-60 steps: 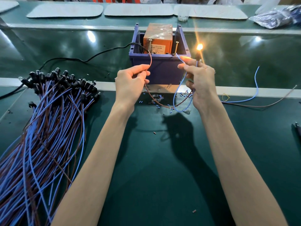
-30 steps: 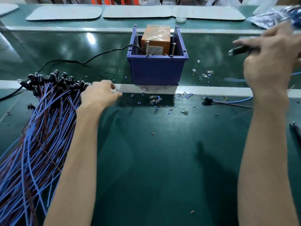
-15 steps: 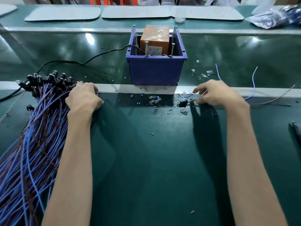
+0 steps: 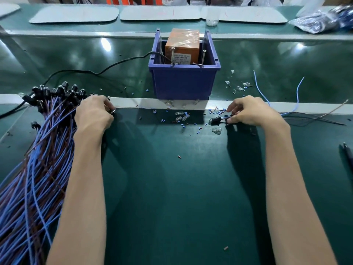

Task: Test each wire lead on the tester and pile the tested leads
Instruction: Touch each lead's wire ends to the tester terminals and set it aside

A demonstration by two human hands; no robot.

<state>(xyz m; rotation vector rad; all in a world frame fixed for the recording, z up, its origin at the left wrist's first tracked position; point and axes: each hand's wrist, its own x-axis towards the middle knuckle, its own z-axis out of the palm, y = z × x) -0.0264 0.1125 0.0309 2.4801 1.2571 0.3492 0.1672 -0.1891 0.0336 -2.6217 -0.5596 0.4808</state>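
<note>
A: Where's the wire lead (image 4: 216, 120)?
B: On the green table (image 4: 181, 188), in front of the blue bin (image 4: 183, 85), a bit to the right. The right hand (image 4: 250, 111) pinches it just behind its black socket, and its wires trail off rightward.
A: And the left hand (image 4: 93, 113)?
B: Well apart, resting on the socket end of the pile of leads (image 4: 34, 159), fingers curled. Whether it grips one, I can't tell.
A: The tester (image 4: 182, 44)?
B: Orange box inside the bin, beyond both hands.
</note>
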